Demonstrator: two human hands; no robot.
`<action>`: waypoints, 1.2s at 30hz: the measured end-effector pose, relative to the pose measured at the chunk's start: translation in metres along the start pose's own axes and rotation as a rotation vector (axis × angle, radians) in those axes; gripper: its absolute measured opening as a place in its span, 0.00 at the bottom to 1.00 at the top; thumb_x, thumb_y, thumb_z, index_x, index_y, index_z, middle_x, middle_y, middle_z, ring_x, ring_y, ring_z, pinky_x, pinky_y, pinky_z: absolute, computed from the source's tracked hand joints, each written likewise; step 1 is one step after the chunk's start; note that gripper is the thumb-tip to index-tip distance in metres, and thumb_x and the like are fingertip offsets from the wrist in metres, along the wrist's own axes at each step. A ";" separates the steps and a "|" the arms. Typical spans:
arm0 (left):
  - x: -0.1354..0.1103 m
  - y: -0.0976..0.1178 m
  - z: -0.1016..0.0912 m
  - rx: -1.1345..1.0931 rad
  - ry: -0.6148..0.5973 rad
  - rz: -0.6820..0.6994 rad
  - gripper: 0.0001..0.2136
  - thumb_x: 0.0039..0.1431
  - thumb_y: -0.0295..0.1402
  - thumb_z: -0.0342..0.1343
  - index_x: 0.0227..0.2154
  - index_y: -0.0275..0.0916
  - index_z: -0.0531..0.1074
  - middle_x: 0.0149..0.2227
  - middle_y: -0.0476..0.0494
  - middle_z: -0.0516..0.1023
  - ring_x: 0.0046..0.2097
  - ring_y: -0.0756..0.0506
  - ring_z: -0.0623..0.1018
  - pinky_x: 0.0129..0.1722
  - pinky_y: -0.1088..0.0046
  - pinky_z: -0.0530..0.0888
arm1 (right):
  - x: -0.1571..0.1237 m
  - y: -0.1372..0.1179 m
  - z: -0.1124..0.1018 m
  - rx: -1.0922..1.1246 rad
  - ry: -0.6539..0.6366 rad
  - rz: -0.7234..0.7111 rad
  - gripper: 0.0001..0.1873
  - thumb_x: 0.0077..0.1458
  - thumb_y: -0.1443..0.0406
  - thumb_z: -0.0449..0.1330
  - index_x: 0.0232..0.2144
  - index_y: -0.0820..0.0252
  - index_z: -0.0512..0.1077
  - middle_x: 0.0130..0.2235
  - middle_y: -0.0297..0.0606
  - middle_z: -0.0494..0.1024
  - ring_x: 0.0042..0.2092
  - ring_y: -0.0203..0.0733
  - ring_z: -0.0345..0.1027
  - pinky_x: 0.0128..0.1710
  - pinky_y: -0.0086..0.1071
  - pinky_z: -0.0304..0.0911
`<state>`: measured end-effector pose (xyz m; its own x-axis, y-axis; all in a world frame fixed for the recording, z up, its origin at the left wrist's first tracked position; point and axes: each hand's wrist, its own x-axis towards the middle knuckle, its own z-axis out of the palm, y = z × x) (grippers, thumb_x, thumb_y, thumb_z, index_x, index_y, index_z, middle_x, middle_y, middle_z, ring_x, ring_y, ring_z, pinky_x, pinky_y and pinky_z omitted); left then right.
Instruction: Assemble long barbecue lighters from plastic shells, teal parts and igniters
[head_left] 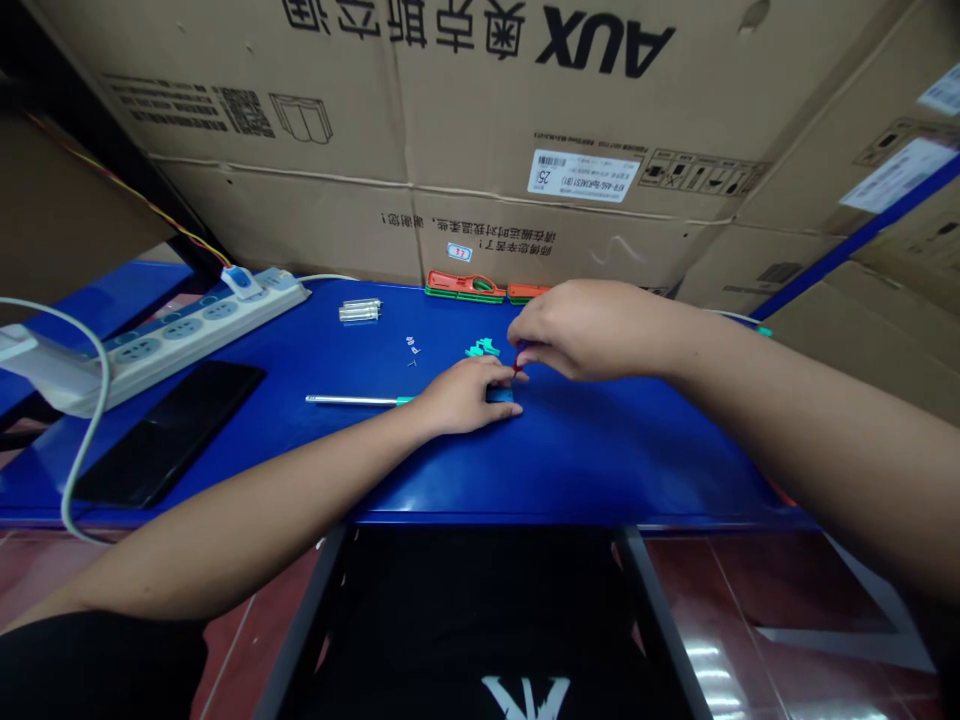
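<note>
My left hand [463, 396] rests on the blue table [600, 450], its fingers pressed down on a small dark blue part [501, 395]. My right hand [574, 328] hovers just above it, fingers pinched on a small red thing [519, 366] that I cannot make out. Small teal parts [482, 348] lie just behind both hands. A screwdriver [356, 400] with a metal shaft lies on the table, its handle end hidden under my left hand.
A white power strip [187, 325] and a black phone [169, 430] lie at the left. Metal pieces [360, 311] and tiny white bits [412, 347] lie further back. An orange and green tool [466, 287] sits against the cardboard boxes [480, 130] behind the table.
</note>
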<state>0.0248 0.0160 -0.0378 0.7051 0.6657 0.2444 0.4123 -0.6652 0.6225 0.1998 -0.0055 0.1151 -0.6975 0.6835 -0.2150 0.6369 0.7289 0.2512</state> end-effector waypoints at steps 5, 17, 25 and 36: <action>-0.001 0.000 0.002 0.059 -0.013 -0.057 0.23 0.52 0.35 0.68 0.51 0.39 0.73 0.41 0.44 0.78 0.43 0.42 0.78 0.46 0.64 0.74 | 0.004 -0.008 0.005 -0.120 0.035 0.086 0.22 0.66 0.56 0.50 0.40 0.64 0.80 0.32 0.48 0.80 0.31 0.47 0.70 0.27 0.34 0.46; -0.007 0.006 -0.024 0.180 -0.139 -0.095 0.18 0.51 0.39 0.68 0.44 0.39 0.77 0.44 0.43 0.80 0.46 0.40 0.78 0.46 0.65 0.72 | 0.008 -0.011 0.020 -0.060 0.125 0.196 0.33 0.69 0.51 0.41 0.32 0.61 0.81 0.28 0.47 0.79 0.29 0.45 0.69 0.25 0.33 0.44; -0.008 0.002 -0.029 0.199 -0.199 -0.093 0.17 0.51 0.40 0.67 0.43 0.39 0.78 0.41 0.43 0.80 0.42 0.43 0.77 0.40 0.69 0.70 | 0.005 -0.007 0.022 0.030 0.085 0.127 0.25 0.68 0.52 0.47 0.40 0.61 0.78 0.34 0.45 0.79 0.30 0.42 0.67 0.27 0.33 0.46; -0.009 0.002 -0.028 0.225 -0.167 -0.057 0.17 0.51 0.39 0.66 0.44 0.40 0.79 0.38 0.45 0.81 0.39 0.44 0.77 0.37 0.71 0.70 | 0.005 -0.002 0.016 0.097 0.026 0.055 0.18 0.67 0.57 0.48 0.38 0.62 0.74 0.33 0.42 0.77 0.30 0.40 0.64 0.27 0.33 0.48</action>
<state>0.0029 0.0181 -0.0183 0.7550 0.6513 0.0762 0.5582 -0.6992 0.4467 0.2007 -0.0029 0.0986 -0.6678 0.7226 -0.1789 0.7025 0.6912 0.1696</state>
